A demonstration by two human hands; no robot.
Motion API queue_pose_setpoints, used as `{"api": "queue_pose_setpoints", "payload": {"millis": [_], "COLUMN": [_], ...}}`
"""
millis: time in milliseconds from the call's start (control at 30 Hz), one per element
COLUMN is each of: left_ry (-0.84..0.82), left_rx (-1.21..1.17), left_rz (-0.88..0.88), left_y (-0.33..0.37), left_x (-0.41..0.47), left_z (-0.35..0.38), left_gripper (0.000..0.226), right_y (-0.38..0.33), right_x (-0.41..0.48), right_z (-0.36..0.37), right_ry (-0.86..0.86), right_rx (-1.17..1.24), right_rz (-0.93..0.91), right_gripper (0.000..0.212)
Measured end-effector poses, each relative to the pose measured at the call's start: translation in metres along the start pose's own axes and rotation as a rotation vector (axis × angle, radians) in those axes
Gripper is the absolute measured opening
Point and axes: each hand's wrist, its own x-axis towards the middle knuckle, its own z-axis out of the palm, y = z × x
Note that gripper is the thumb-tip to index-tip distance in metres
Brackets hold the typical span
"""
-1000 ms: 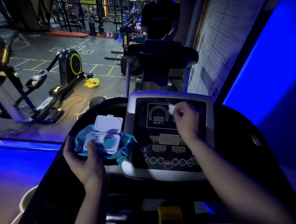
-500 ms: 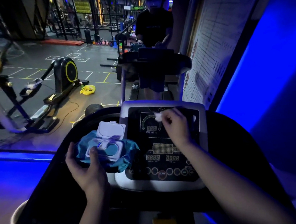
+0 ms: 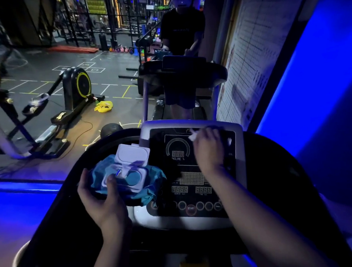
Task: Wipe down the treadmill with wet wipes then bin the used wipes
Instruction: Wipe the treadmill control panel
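Observation:
The treadmill console (image 3: 194,181) fills the middle of the view, a dark panel in a silver frame with lit displays and a red START button. My right hand (image 3: 208,150) grips a small white wet wipe (image 3: 192,137) and presses it on the top of the panel, above the incline dial. My left hand (image 3: 102,201) holds a blue pack of wet wipes (image 3: 128,177) beside the console's left side, thumb on its white dispenser. The pack's white lid stands flipped up and a wipe pokes out of the opening.
A person stands on another treadmill (image 3: 182,75) straight ahead. An exercise machine (image 3: 73,92) and a yellow bag (image 3: 103,106) are on the floor at the left. A chart-covered wall (image 3: 254,52) runs along the right. A pale rounded rim (image 3: 19,254) shows at the lower left.
My right hand has slid the wipe from the middle of the panel up to its top edge. The left hand still holds the pack in the same place.

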Motion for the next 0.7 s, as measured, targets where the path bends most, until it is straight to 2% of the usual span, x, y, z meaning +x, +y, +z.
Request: {"api": "queue_pose_setpoints", "payload": {"millis": [67, 133, 267, 367, 433, 567, 700], "left_ry": [-0.019, -0.03, -0.053, -0.078, -0.105, -0.135, -0.128], "left_rx": [0.004, -0.013, -0.049, -0.025, 0.002, 0.011, 0.015], "left_rz": [-0.014, -0.023, -0.057, -0.1, -0.109, -0.121, -0.137], "left_y": [0.002, 0.007, 0.011, 0.007, 0.004, -0.004, -0.007], "left_x": [-0.003, -0.005, -0.012, -0.025, -0.032, -0.038, -0.044], "left_z": [0.003, 0.009, 0.019, 0.023, 0.026, 0.029, 0.033], "left_gripper": [0.054, 0.053, 0.053, 0.053, 0.052, 0.052, 0.052], "right_y": [0.023, 0.043, 0.097, 0.122, 0.128, 0.123, 0.118], "right_x": [0.008, 0.014, 0.034, 0.031, 0.026, 0.018, -0.003], "right_z": [-0.015, -0.032, -0.055, -0.053, -0.048, -0.047, -0.048], "right_ry": [0.005, 0.025, -0.001, -0.143, -0.143, -0.125, -0.23], "right_rx": [0.148, 0.322, 0.309, 0.169, 0.172, 0.234, 0.264], "right_rz": [0.12, 0.125, 0.16, 0.007, -0.089, -0.08, -0.176], "right_gripper": [0.009, 0.008, 0.011, 0.018, 0.02, 0.021, 0.016]}}
